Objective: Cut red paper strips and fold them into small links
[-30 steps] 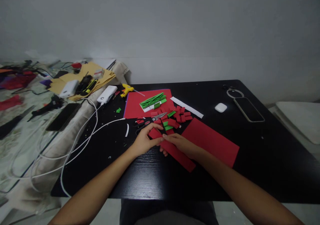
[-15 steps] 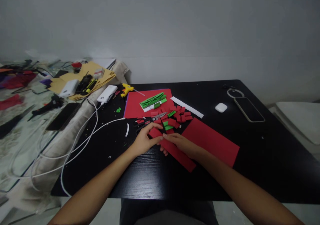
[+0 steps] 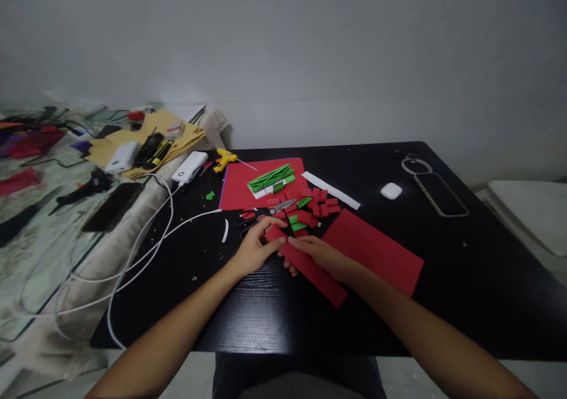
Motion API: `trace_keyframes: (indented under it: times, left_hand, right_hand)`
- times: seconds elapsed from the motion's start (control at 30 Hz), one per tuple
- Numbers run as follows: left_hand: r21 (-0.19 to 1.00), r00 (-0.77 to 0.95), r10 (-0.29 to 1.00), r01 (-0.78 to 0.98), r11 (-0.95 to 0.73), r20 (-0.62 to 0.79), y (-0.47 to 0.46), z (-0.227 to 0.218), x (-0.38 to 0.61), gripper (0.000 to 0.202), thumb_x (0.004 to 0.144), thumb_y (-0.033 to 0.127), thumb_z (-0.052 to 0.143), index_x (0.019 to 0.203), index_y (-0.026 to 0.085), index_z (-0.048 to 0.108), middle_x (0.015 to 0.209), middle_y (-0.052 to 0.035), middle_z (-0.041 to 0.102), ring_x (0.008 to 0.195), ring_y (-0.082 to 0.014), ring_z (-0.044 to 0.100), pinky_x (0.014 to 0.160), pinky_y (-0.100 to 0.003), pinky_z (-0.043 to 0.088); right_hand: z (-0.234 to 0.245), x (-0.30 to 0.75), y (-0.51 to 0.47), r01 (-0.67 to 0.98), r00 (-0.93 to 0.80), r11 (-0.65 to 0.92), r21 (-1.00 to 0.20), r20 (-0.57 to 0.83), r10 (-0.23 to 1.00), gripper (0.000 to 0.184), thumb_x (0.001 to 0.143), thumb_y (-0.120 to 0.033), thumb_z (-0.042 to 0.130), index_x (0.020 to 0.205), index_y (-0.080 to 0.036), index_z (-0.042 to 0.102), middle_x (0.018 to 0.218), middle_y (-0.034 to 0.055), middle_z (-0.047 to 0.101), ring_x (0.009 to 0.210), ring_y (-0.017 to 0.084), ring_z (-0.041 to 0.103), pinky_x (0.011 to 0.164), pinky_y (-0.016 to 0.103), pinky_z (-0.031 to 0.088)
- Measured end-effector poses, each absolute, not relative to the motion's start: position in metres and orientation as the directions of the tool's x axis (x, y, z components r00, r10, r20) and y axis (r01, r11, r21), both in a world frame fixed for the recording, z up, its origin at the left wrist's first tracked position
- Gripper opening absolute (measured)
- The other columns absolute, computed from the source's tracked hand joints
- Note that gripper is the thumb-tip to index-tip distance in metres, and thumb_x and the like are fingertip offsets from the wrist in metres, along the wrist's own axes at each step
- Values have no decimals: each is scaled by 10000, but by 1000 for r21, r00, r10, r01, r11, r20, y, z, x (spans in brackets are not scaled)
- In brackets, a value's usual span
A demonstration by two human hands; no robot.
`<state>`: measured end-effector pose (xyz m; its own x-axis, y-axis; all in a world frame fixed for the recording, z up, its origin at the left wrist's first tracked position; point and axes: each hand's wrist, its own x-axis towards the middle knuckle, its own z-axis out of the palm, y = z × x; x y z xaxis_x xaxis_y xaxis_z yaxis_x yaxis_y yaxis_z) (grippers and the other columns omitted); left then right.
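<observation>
Between both hands is a long strip of red paper (image 3: 319,278), slanting down to the right over the black table. My left hand (image 3: 256,248) grips its upper left end, thumb on top and fingers behind. My right hand (image 3: 321,252) pinches the strip a little further along, its thumb pressed on the paper and its fingertips showing underneath. Just beyond the hands lie scissors (image 3: 280,207), partly hidden behind my left hand, and a pile of small folded red paper pieces (image 3: 325,203) with some green ones (image 3: 297,223). Right of them, partly under my right forearm, rests a large red sheet (image 3: 376,248).
A folded green paper bundle (image 3: 271,177) lies on a red sheet (image 3: 234,186). Around are a white paper strip (image 3: 332,190), a yellow glue gun (image 3: 225,159), a power bank (image 3: 190,167) with white cables, an earbud case (image 3: 391,191) and a phone (image 3: 440,194).
My left thumb has drawn back slightly from my right thumb along the red strip. Both hands keep their hold, and the other things stay where they were.
</observation>
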<state>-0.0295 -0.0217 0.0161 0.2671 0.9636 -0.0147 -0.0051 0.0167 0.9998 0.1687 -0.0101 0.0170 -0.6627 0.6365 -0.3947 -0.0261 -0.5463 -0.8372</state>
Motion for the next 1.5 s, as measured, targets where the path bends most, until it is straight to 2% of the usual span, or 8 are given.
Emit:
trace_keyframes:
  times: [0.5, 0.77, 1.0, 1.37, 1.5]
  left_hand:
    - [1000, 266, 964, -8, 19, -17, -21, 18, -29, 326, 847, 360, 724, 1083, 176, 593, 867, -14, 634, 605, -121, 594, 594, -254, 478]
    - [998, 279, 960, -52, 31, -16, -21, 16, -29, 328, 859, 354, 710, 1103, 178, 580, 744, 10, 634, 613, -137, 600, 616, -256, 473]
    - [996, 245, 969, -86, 3, 18, -21, 16, -27, 308, 851, 342, 713, 1080, 190, 574, 762, 15, 630, 607, -127, 591, 596, -245, 444]
    - [997, 206, 978, -79, -9, 26, -21, 12, -30, 390, 845, 313, 705, 1159, 200, 504, 748, 40, 597, 590, -100, 561, 580, -212, 425]
    - [996, 231, 972, -85, -31, 50, -20, 12, -30, 294, 876, 297, 666, 1114, 200, 523, 761, 33, 590, 612, -103, 563, 593, -216, 440]
  right_hand:
    - [11, 169, -9, -38, -668, -556, -830, -393, 632, 508, 866, -598, 661, 909, -98, 741, 787, 82, 739, 626, 141, 670, 642, 260, 528]
    - [15, 169, -8, -58, -675, -564, -824, -384, 630, 484, 863, -575, 678, 908, -97, 741, 777, 71, 726, 618, 133, 658, 633, 252, 524]
    - [7, 169, -5, -74, -685, -570, -818, -373, 625, 463, 846, -557, 706, 931, -102, 734, 733, 44, 696, 609, 133, 646, 636, 263, 530]
    - [9, 171, -5, -52, -694, -542, -839, -359, 623, 473, 831, -560, 718, 951, -103, 741, 702, 18, 656, 575, 113, 606, 596, 247, 496]
    - [12, 171, -5, -47, -695, -532, -845, -355, 625, 470, 845, -558, 701, 952, -103, 738, 700, 10, 638, 537, 95, 574, 543, 228, 472]
